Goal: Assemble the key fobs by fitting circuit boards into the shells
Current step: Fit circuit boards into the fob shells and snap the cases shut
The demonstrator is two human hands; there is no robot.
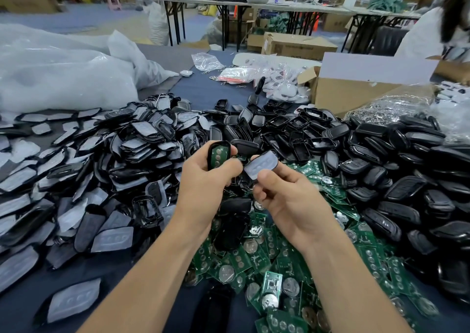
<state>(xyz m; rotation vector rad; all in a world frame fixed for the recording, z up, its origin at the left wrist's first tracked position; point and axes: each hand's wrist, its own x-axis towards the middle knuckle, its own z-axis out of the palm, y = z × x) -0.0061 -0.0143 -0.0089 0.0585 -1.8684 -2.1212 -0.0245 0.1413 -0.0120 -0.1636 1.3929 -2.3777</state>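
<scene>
Left hand (203, 177) raised above the counter (203, 91), near the middle of the scene. Grip closed round a black shell (220, 143), held upright with the open side toward the camera. Inside this shell, a green circuit board (218, 154) with a row of round contacts, seated in the cavity as far as visible.

Right hand (284, 195) just to the right, at about the same height. Grip closed too, thumb and fingers pinching a flat grey cover piece (262, 164) with a black edge and a row of oval bumps on its face. Cover piece tilted, just beside the shell, its left end close to the left thumb; touching or not, impossible to tell.

Under and near the hands, a loose heap of green circuit boards (279, 256), many with round silver battery holders. To the right and farther back, a big pile of black shells (381, 154). To the left, a wide pile of grey cover pieces (101, 154), some spread flat on the dark blue counter.

Far left, large white plastic sacks (63, 73). Far right, an open cardboard box (356, 91) and beside it a clear bag of metal key rings (389, 106). Between the sacks and the box, small bags of white fobs (279, 83). At the far right edge, part of another person (432, 32) in white.
</scene>
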